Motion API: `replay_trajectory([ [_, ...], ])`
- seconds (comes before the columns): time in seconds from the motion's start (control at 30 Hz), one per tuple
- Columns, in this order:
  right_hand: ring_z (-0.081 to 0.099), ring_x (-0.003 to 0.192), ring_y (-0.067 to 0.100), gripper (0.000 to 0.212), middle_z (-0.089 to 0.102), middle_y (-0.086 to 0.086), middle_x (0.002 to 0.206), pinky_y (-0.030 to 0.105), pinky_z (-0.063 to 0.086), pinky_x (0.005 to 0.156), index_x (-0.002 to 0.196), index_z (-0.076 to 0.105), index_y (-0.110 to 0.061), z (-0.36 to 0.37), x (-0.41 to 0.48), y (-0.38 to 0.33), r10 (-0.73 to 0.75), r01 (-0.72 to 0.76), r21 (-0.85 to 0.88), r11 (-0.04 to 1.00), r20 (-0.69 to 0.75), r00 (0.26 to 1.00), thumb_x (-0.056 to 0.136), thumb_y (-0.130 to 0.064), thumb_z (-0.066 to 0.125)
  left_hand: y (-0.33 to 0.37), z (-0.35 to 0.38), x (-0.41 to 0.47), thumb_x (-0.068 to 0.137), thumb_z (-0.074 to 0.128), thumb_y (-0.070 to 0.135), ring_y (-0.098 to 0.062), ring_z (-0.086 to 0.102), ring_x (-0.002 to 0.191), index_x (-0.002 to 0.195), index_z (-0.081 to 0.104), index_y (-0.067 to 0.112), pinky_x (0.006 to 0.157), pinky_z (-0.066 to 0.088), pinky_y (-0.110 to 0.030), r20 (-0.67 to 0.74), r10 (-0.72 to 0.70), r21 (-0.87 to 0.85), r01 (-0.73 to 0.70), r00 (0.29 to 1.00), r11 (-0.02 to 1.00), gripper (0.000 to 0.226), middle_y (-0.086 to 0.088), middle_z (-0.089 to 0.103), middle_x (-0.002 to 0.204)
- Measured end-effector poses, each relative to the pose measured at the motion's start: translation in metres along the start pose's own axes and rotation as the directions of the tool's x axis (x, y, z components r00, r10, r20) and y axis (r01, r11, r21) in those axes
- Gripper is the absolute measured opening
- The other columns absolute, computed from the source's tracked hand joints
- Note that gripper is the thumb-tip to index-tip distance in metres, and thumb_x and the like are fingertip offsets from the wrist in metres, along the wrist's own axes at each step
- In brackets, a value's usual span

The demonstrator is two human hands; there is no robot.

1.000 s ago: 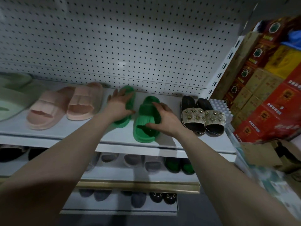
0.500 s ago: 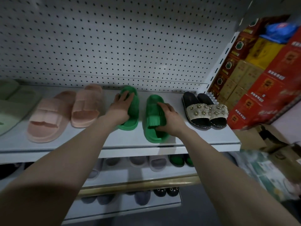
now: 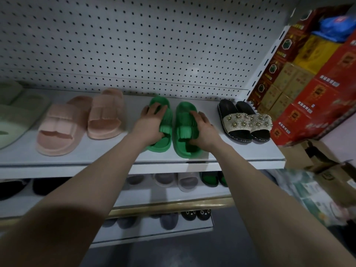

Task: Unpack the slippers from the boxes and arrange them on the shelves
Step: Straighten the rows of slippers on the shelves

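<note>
Gripping green slippers point(image 3: 184, 112) on shelf point(image 3: 240, 153), left fingers point(image 3: 154, 110) curled round one, right fingers point(image 3: 202, 117) likewise

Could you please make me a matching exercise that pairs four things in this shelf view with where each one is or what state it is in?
Things:
1. pink slippers
2. green slippers
3. black beaded sandals
4. red cartons

Places or states:
A. stacked to the right, off the shelving
B. one gripped by the left hand, one by the right hand
C. untouched on the top shelf, left of the green pair
D. at the right end of the top shelf

Pairs: 1-C, 2-B, 3-D, 4-A.
</note>
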State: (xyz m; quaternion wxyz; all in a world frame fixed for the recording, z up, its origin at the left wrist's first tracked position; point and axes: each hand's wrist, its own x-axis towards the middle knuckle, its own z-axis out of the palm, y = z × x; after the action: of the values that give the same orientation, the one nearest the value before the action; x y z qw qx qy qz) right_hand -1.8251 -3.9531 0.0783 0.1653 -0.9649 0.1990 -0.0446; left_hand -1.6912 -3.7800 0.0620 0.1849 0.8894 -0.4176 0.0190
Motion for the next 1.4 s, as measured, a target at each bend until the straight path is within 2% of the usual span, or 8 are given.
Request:
replay_trajectory([
  [0.17, 0.042, 0.131, 0.046, 0.102, 0.01, 0.013, 0.163, 0.049, 0.039, 0.107, 0.156, 0.008, -0.029, 0.009, -0.003, 0.0, 0.001, -0.003, -0.062, 0.998, -0.025, 1.0, 0.079, -0.037, 0.074, 0.016, -0.004, -0.014, 0.074, 0.079, 0.034, -0.045, 0.016, 0.143, 0.155, 0.017, 0.021, 0.114, 0.031, -0.05, 0.027, -0.021, -0.007, 0.021, 0.999, 1.0, 0.102, -0.011, 0.014, 0.16],
  [0.27, 0.038, 0.134, 0.046, 0.097, 0.006, 0.014, 0.164, 0.046, 0.036, 0.11, 0.157, 0.006, -0.03, 0.013, -0.004, -0.001, -0.02, 0.018, -0.049, 0.999, -0.033, 0.999, 0.083, -0.026, 0.068, 0.022, -0.003, -0.02, 0.075, 0.079, 0.031, -0.046, 0.011, 0.144, 0.155, 0.013, 0.024, 0.113, 0.031, -0.053, 0.05, -0.048, -0.038, 0.05, 0.998, 0.998, 0.104, -0.007, 0.008, 0.162],
  [0.37, 0.029, 0.138, 0.046, 0.095, -0.002, 0.011, 0.165, 0.045, 0.033, 0.114, 0.157, 0.007, -0.034, 0.014, -0.011, -0.004, -0.038, 0.037, -0.024, 0.999, -0.019, 0.999, 0.083, -0.018, 0.065, 0.022, 0.0, -0.025, 0.081, 0.076, 0.025, -0.048, 0.006, 0.145, 0.156, 0.006, 0.025, 0.118, 0.02, -0.052, 0.052, -0.087, -0.08, 0.091, 0.995, 0.993, 0.103, -0.009, -0.002, 0.163],
  [0.47, 0.017, 0.144, 0.044, 0.094, -0.008, 0.007, 0.165, 0.051, 0.032, 0.114, 0.157, 0.008, -0.036, 0.016, -0.018, -0.005, -0.067, 0.068, 0.03, 0.997, -0.01, 0.998, 0.082, -0.03, 0.065, 0.018, 0.005, -0.025, 0.084, 0.073, 0.022, -0.047, 0.004, 0.146, 0.156, 0.005, 0.026, 0.121, 0.011, -0.05, 0.048, -0.108, -0.093, 0.112, 0.993, 0.989, 0.1, -0.011, -0.006, 0.163],
  [0.57, 0.009, 0.146, 0.043, 0.09, -0.01, 0.005, 0.165, 0.054, 0.028, 0.115, 0.157, 0.009, -0.037, 0.018, -0.017, -0.004, -0.071, 0.072, 0.105, 0.992, -0.014, 0.997, 0.085, -0.044, 0.063, 0.015, 0.01, -0.019, 0.081, 0.074, 0.022, -0.047, 0.005, 0.146, 0.156, 0.007, 0.028, 0.12, 0.013, -0.053, 0.051, -0.115, -0.109, 0.12, 0.992, 0.987, 0.101, -0.01, -0.005, 0.163],
  [0.7, 0.012, 0.146, 0.044, 0.082, -0.007, 0.004, 0.166, 0.054, 0.026, 0.116, 0.157, 0.012, -0.037, 0.02, -0.01, 0.0, -0.065, 0.07, 0.106, 0.992, -0.048, 0.997, 0.09, -0.056, 0.056, 0.018, 0.012, -0.012, 0.078, 0.076, 0.024, -0.046, 0.009, 0.147, 0.155, 0.011, 0.028, 0.119, 0.016, -0.053, 0.042, -0.123, -0.111, 0.127, 0.991, 0.986, 0.101, -0.01, -0.003, 0.163],
  [1.03, 0.018, 0.145, 0.046, 0.081, -0.004, 0.005, 0.165, 0.05, 0.024, 0.119, 0.155, 0.016, -0.036, 0.017, 0.011, 0.018, -0.06, 0.067, 0.097, 0.993, -0.068, 0.996, 0.088, -0.048, 0.06, 0.027, 0.016, 0.01, 0.076, 0.073, 0.023, -0.044, 0.019, 0.144, 0.154, 0.017, 0.021, 0.118, 0.018, -0.047, 0.019, -0.086, -0.084, 0.088, 0.996, 0.993, 0.096, -0.02, 0.005, 0.161],
  [1.4, 0.026, 0.143, 0.044, 0.081, 0.002, 0.007, 0.163, 0.047, 0.031, 0.116, 0.152, 0.022, -0.033, 0.009, 0.032, 0.042, -0.028, 0.039, 0.124, 0.992, -0.086, 0.996, 0.083, -0.037, 0.064, 0.05, 0.013, 0.039, 0.081, 0.071, 0.026, -0.041, 0.029, 0.136, 0.152, 0.024, 0.028, 0.111, 0.031, -0.037, 0.039, -0.102, -0.108, 0.106, 0.994, 0.988, 0.085, -0.009, 0.006, 0.162],
])
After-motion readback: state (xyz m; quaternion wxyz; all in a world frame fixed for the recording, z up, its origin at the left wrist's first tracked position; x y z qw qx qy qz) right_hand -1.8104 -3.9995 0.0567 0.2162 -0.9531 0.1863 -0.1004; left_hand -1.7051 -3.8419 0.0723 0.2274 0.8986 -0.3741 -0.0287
